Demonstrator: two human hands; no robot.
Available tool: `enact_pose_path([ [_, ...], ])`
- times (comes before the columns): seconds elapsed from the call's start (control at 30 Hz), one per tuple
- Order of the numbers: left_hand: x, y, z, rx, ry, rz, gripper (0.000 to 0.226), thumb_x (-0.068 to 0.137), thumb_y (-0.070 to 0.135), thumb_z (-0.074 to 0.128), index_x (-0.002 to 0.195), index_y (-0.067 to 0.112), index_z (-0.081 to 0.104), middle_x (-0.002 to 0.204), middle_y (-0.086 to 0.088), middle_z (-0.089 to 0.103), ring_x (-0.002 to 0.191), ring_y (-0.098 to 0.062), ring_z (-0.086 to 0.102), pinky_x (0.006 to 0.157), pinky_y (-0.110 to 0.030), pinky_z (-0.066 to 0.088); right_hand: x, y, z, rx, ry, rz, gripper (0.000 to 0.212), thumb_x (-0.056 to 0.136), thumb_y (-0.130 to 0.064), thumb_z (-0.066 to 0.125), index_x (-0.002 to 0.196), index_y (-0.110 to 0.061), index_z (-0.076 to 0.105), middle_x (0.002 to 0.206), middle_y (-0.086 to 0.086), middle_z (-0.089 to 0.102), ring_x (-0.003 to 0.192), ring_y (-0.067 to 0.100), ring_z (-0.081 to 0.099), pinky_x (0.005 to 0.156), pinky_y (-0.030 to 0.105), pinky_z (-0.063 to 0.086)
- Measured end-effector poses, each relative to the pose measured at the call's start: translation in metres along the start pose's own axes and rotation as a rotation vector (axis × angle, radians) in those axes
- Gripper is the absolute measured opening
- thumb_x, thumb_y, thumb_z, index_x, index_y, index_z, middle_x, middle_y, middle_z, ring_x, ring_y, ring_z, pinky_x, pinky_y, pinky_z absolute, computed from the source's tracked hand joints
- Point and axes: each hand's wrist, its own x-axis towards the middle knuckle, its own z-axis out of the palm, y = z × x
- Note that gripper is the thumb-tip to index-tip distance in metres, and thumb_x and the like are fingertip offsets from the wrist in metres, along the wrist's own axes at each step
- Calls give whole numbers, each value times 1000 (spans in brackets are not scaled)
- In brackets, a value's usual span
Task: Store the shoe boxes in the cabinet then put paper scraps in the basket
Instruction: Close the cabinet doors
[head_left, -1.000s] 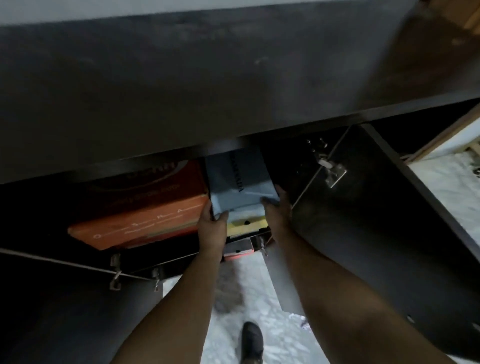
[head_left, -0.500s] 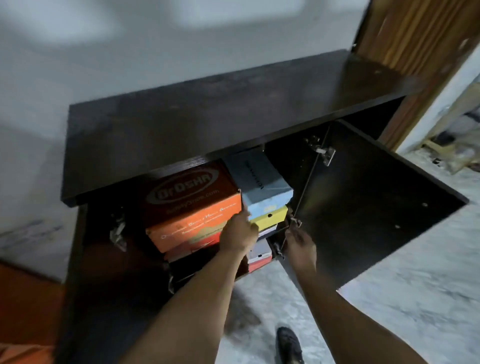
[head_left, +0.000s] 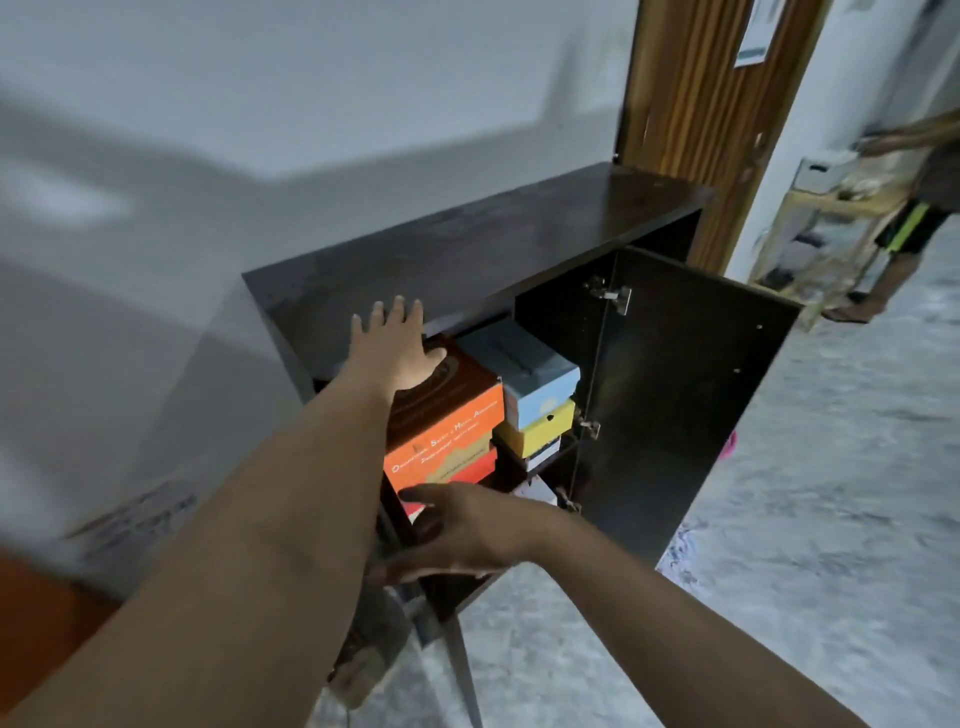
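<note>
Dark cabinet (head_left: 519, 228) against wall, right door (head_left: 675, 415) swung open. Shoe boxes stacked inside: orange box (head_left: 457, 415) left, blue box (head_left: 524, 369) atop yellow box (head_left: 540, 431) right. Boxes' long axes run front to back, short end faces pointing out toward opening. Left hand (head_left: 400, 348) fingers spread, flat over orange box lid, holding nothing. Right hand (head_left: 467, 530) spread, empty, at lower front of opening. Frame blurred.
</note>
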Motion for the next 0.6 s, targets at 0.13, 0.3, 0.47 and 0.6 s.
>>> enact_pose_path([
  [0.13,-2,-5,-2,-36,-22,32,85,94,73,25,161,23,10,170,-7,4,156,-33,1,124,-59,5,-20,-9,26,-59,79,-39,73,86,-42,72,150,-33,38,139,0,62,115,25,65,97,45,56],
  [0.3,-5,-5,-8,-81,-71,12,89,92,78,17,161,22,7,170,-5,0,156,-31,-4,125,-57,-1,-32,26,-4,-18,298,98,40,87,-30,71,126,-37,66,114,-11,74,100,13,70,90,41,60],
  [0.47,-1,-5,-9,-126,-77,10,89,92,77,13,161,21,11,170,-6,2,156,-30,-5,124,-58,-2,-31,75,-38,-252,997,317,42,75,-50,80,107,-39,54,105,-14,58,92,12,63,76,42,60],
  [0.6,-1,-4,-8,-128,-84,-3,95,88,82,9,161,21,8,170,-5,-1,156,-29,-9,124,-59,-4,6,89,-64,93,1227,301,56,77,-43,84,107,-31,39,81,-9,64,74,15,65,69,44,59],
])
